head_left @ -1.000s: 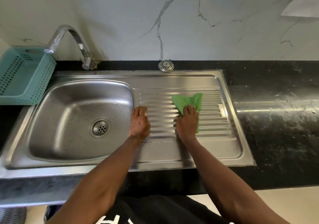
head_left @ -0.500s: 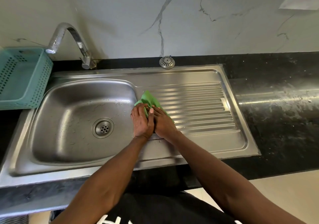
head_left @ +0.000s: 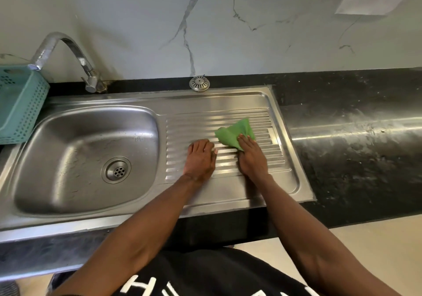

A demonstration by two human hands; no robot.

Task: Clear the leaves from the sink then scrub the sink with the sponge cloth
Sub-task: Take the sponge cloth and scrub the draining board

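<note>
Closest to you, at the front edge of the steel sink [head_left: 68, 223], both of your bare forearms reached forward over the dark counter lip onto the ribbed draining board [head_left: 271, 158]. Your left hand [head_left: 200, 158] lay flat and empty on the ribs, fingers together, holding nothing and seemingly bracing you. Just beside it, your right hand [head_left: 252, 156] pressed down on the green sponge cloth [head_left: 235, 131], fingers spread over its near corner, pinning rather than clenching it; most of the cloth fanned out loose beyond your fingertips, toward the far right of the ribs. To the left, the basin [head_left: 75, 158] showed water marks and an open drain [head_left: 117, 170], with no leaves visible in it. Farther back stood the curved tap [head_left: 66, 53], a teal basket [head_left: 20, 104] at the left edge, and a small round metal strainer [head_left: 199, 83] on the black counter [head_left: 354, 149] against the marble wall. The likely trouble: since only a corner of the cloth was pinned, a hard stroke could have let it bunch, fold or slip free on the wet ridges. Your bracing hand might also have skidded on slick steel, and the basin itself probably remained unscrubbed.
</note>
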